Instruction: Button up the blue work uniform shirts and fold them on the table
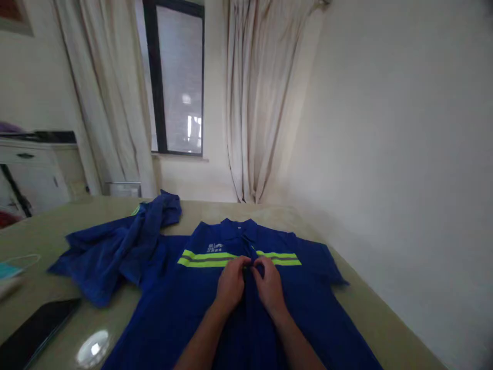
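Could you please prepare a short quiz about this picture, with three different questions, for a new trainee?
1. True or false: the left hand and the right hand both touch the front of the dark blue cloth shirt with yellow-green stripes.

2. Where is the crumpled blue cloth garment?
A) Hanging on the curtain
B) On the pale glossy table, to the left of the shirt in the picture
C) On top of the cabinet

3. Fill in: the flat black phone lies in the lower ____ corner of the picture.

Key: 1. True; 2. B; 3. left
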### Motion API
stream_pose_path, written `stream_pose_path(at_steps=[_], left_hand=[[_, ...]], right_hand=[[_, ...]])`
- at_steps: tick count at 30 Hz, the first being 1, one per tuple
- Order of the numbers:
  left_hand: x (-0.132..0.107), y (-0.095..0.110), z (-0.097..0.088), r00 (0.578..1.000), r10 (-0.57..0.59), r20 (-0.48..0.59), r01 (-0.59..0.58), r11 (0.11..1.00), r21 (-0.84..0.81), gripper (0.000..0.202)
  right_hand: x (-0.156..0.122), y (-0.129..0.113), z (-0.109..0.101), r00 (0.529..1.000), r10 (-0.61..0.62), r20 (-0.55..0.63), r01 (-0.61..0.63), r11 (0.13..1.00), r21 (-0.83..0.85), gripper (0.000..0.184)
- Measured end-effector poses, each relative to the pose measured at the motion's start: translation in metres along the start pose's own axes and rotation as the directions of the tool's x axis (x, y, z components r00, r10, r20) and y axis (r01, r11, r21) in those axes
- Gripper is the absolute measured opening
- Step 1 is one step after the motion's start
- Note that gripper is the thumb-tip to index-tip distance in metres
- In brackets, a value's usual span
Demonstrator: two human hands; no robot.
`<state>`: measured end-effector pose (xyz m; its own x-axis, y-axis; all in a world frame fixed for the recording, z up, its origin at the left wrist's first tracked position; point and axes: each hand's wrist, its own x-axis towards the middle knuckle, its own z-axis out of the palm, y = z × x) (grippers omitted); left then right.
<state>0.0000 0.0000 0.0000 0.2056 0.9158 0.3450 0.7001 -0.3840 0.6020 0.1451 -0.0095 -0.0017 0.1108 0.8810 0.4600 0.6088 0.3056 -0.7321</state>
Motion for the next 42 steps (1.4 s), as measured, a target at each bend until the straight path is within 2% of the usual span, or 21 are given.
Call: stream_pose_path(at_steps=[3,5,7,10,13,16,22,24,27,30,32,34,38,42], left_hand=[[-0.005,0.005,0.003,0.998,0.052,0.03,-0.056,0.988,0.146,0.036],[-0.008,0.007,0.005,0.992,0.098,0.084,-0.117,0.96,0.254,0.037],[-0.011,0.009,0.006,0.978,0.141,0.154,-0.185,0.924,0.335,0.041],[-0.015,0.012,0.005,0.963,0.163,0.213,-0.236,0.891,0.388,0.047],[-0.019,0.016,0.001,0.959,0.144,0.245,-0.238,0.879,0.414,0.05],[-0.026,0.019,-0.001,0.961,0.127,0.245,-0.222,0.885,0.409,0.051],[-0.039,0.026,-0.003,0.979,0.099,0.177,-0.156,0.925,0.346,0.047],[-0.033,0.03,-0.009,0.99,0.033,0.138,-0.075,0.949,0.307,0.041],[-0.008,0.03,-0.02,0.984,-0.14,0.107,0.111,0.963,0.247,0.032],[0.026,0.019,-0.027,0.955,-0.285,0.086,0.261,0.941,0.215,0.033],[0.044,0.01,-0.025,0.943,-0.329,0.049,0.313,0.927,0.206,0.033],[0.053,0.003,-0.019,0.942,-0.334,0.012,0.326,0.925,0.195,0.033],[0.054,-0.005,-0.007,0.966,-0.259,0.011,0.255,0.955,0.153,0.028],[0.055,-0.012,-0.007,0.972,-0.234,0.013,0.232,0.97,0.074,0.026]], right_hand=[[0.002,0.003,0.004,0.999,-0.025,-0.023,0.025,1.0,0.008,0.035],[0.001,0.004,0.005,1.0,-0.007,0.017,0.007,0.999,-0.031,0.041],[0.0,0.002,0.003,0.996,0.041,0.077,-0.033,0.994,-0.1,0.042],[-0.001,-0.006,-0.002,0.986,0.122,0.109,-0.098,0.974,-0.204,0.038],[0.007,-0.02,-0.004,0.967,0.212,0.142,-0.15,0.922,-0.357,0.031],[0.024,-0.03,0.0,0.949,0.253,0.188,-0.127,0.853,-0.507,0.021],[0.058,-0.029,0.019,0.958,0.2,0.207,-0.069,0.859,-0.507,0.019],[0.061,-0.024,0.022,0.96,0.201,0.194,-0.081,0.865,-0.495,0.017],[0.061,-0.017,0.022,0.964,0.192,0.187,-0.083,0.877,-0.473,0.022],[0.06,-0.012,0.022,0.966,0.172,0.194,-0.067,0.888,-0.454,0.022],[0.059,-0.01,0.023,0.966,0.166,0.199,-0.06,0.891,-0.45,0.024],[0.059,-0.009,0.024,0.964,0.167,0.206,-0.055,0.885,-0.463,0.023],[0.06,-0.008,0.028,0.96,0.17,0.222,-0.028,0.849,-0.527,0.024],[0.06,-0.008,0.03,0.965,0.121,0.234,0.03,0.834,-0.551,0.02]])
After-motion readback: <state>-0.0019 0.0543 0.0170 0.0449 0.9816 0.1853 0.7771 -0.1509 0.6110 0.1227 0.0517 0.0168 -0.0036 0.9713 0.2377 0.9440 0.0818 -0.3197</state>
